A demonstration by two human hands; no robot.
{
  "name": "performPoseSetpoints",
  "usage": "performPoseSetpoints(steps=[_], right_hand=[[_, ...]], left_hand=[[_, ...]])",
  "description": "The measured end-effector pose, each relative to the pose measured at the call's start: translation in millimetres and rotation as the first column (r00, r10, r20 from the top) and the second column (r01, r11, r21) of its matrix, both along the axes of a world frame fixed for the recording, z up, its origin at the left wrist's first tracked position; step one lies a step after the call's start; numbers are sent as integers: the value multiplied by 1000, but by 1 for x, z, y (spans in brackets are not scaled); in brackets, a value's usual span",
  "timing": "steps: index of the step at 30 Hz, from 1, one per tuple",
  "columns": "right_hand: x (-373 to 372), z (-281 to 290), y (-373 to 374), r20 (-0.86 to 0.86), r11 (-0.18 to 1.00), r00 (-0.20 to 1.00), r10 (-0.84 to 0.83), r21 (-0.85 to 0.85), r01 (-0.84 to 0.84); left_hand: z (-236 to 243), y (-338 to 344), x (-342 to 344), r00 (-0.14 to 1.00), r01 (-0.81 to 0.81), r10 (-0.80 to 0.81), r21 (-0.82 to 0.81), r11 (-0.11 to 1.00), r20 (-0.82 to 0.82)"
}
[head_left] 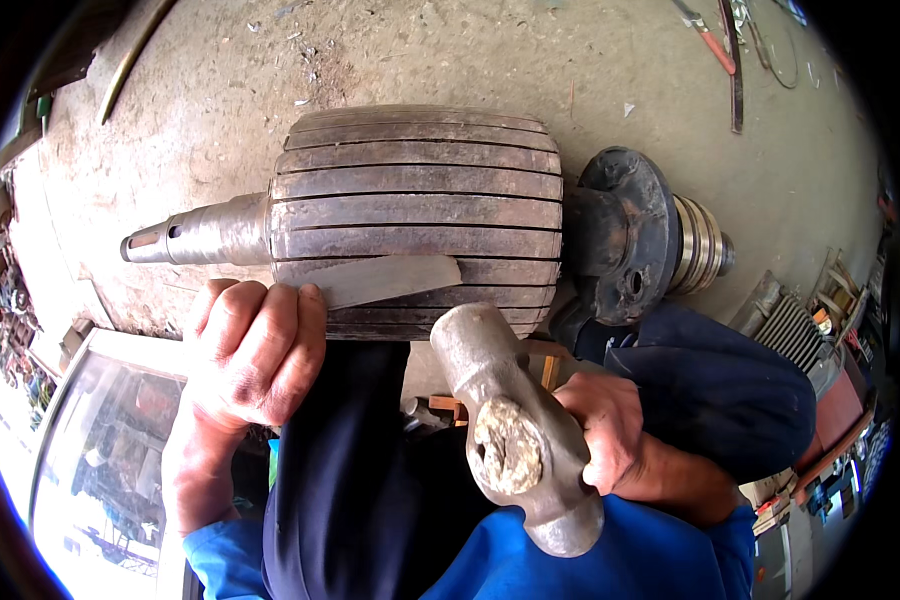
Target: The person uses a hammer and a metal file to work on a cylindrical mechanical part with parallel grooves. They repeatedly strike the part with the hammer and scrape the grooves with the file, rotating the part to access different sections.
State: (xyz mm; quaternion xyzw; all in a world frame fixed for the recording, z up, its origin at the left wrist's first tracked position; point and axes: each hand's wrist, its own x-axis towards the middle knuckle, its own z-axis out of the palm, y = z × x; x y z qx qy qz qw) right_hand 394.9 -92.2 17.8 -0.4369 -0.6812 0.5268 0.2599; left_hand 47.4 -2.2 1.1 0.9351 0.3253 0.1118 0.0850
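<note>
A large motor rotor [410,212] lies sideways in front of me, its drum lined with narrow dark slots. My left hand [255,345] is closed on one end of a flat greyish strip [390,278], which slants across the near side of the drum. Whether its lower edge sits in a slot, I cannot tell. In my right hand [610,430] is a ball-peen hammer [525,420], raised near my lap with its head toward the drum. The hammer's handle is mostly hidden. From the drum's left end sticks out a stepped shaft [195,235].
On the rotor's right are a dark round flange [630,235] and brass-coloured slip rings [700,245]. A glass-paned frame [110,440] stands at the lower left. Tools, one with a red handle [715,50], lie on the concrete floor at the upper right. Clutter lines both sides.
</note>
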Motion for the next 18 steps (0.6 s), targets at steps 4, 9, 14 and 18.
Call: performPoseSetpoints(steps=[4,9,14,18], right_hand=[[-12,-2,15,160,999,987,-32,36,27],[-9,5,11,98,998,994,-51,48,46],[-14,4,21,129,996,991,-40,86,29],[-20,9,26,218,1000,976,-5,-2,6]], left_hand=[[-2,0,-2,1000,8,-8,-1,1000,-3],[-4,3,2,1000,-9,9,8,1000,27],[-10,5,-2,999,2,-2,-1,1000,40],[-7,5,0,1000,-17,17,-33,999,5]])
